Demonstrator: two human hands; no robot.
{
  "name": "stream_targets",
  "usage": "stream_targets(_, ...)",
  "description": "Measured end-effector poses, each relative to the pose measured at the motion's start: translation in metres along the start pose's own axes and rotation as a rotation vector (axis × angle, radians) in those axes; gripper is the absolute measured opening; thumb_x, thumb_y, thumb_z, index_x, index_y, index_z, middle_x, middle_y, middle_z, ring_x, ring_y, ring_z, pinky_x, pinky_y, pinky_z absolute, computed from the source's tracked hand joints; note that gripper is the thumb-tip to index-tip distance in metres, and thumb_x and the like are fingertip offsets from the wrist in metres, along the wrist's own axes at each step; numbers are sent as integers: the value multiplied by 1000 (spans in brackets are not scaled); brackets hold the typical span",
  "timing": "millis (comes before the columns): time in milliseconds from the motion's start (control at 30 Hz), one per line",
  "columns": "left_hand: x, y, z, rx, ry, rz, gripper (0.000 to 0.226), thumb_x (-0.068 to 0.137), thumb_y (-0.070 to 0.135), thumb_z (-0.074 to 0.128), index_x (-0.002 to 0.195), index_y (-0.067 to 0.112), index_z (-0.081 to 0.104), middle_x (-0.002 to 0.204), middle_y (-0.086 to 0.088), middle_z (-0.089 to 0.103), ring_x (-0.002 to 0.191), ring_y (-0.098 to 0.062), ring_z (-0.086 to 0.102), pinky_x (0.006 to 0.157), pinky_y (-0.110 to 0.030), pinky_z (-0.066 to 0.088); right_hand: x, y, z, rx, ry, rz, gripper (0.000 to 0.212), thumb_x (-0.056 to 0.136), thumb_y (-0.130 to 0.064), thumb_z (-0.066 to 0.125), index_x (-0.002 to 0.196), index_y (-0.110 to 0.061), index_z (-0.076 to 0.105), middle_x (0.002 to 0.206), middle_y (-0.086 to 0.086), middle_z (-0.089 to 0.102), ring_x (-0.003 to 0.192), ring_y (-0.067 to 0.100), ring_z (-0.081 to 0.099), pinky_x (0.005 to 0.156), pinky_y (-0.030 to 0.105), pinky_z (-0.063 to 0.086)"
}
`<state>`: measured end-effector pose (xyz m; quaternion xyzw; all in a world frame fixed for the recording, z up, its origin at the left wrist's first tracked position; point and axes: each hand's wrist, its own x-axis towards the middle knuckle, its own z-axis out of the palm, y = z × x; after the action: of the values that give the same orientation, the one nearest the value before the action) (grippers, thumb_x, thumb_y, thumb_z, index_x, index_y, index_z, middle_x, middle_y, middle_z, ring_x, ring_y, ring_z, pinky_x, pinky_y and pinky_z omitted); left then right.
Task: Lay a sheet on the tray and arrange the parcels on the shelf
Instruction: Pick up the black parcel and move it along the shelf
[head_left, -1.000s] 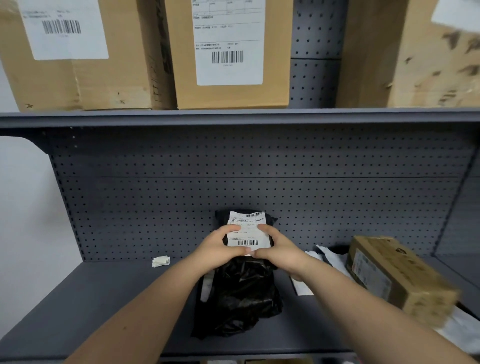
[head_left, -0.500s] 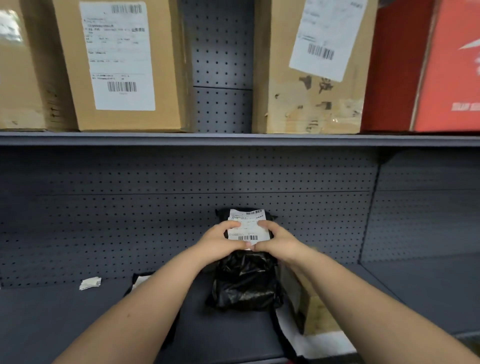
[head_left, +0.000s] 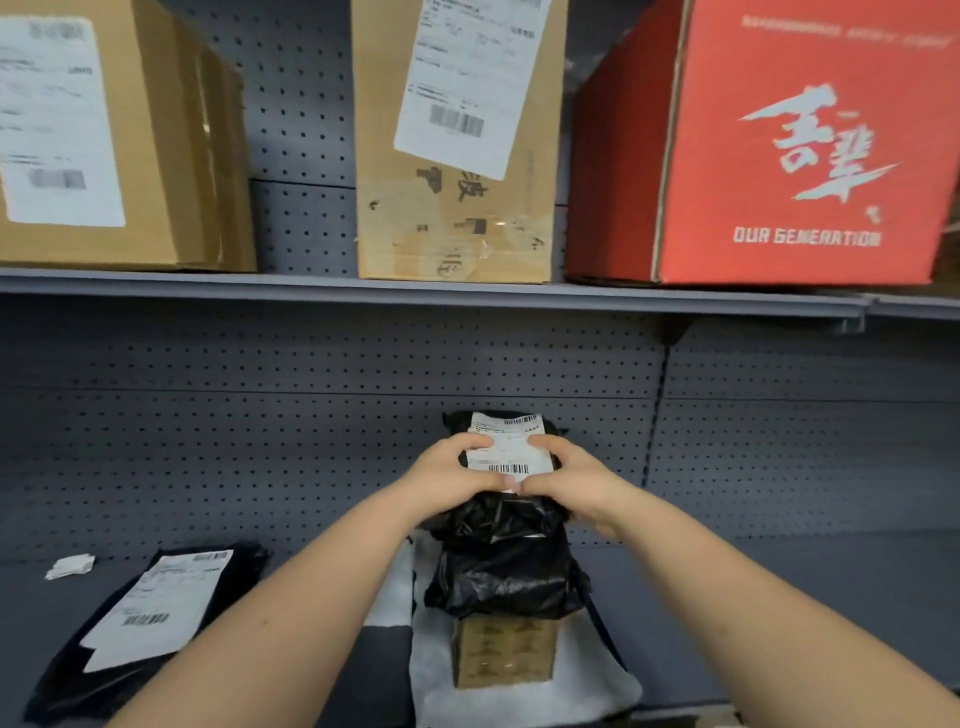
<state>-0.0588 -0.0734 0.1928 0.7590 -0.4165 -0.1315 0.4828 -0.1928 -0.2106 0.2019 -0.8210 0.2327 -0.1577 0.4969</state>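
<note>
A black plastic parcel (head_left: 504, 566) with a white shipping label hangs upright in front of the pegboard, above the lower shelf. My left hand (head_left: 449, 480) grips its upper left side and my right hand (head_left: 574, 480) its upper right, thumbs on the label. Under its lower end a small brown cardboard box (head_left: 504, 652) lies on a white sheet (head_left: 587, 691). A flat black parcel with a white label (head_left: 150, 618) rests on the shelf at the left.
The grey lower shelf (head_left: 779, 613) runs off to the right. A crumpled white scrap (head_left: 70, 565) lies far left. On the upper shelf (head_left: 415, 288) stand two brown cartons (head_left: 156, 156) (head_left: 457, 208) and a red carton (head_left: 779, 156).
The view has swung right: the red carton now shows and the flat black parcel appears at the left. Both hands keep hold of the black parcel, now over the small brown box.
</note>
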Motion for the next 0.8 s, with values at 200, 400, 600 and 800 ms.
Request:
stream_targets(200, 22, 32, 61, 5, -33, 31, 70, 69, 37, 82, 133, 26, 54, 125, 11, 52, 110, -9, 51, 83, -21, 37, -9, 29, -60, 0, 44, 36, 81, 68, -20, 75, 140, -31, 39, 118, -6, 58, 103, 12, 59, 84, 26, 49)
stream_targets(400, 38, 57, 129, -16, -29, 7, 72, 65, 40, 83, 130, 28, 56, 125, 11, 54, 109, -9, 52, 82, -21, 38, -17, 69, -121, 23, 30, 59, 80, 71, -19, 75, 140, -31, 38, 119, -5, 57, 104, 14, 58, 85, 29, 51)
stream_targets(600, 51, 81, 227, -68, -1, -37, 70, 64, 40, 82, 128, 30, 56, 125, 13, 54, 109, -8, 52, 79, -18, 38, -28, 125, -201, -10, -10, 74, 80, 73, -15, 73, 143, -29, 37, 111, -9, 58, 98, 9, 58, 75, 23, 49)
stream_targets(800, 66, 93, 310, -89, -13, -81, 72, 66, 38, 82, 131, 29, 53, 126, 14, 52, 107, -4, 50, 76, -12, 34, -28, 182, -263, -70, -24, 107, 81, 70, -16, 74, 142, -30, 38, 126, -3, 56, 110, 15, 57, 98, 33, 47)
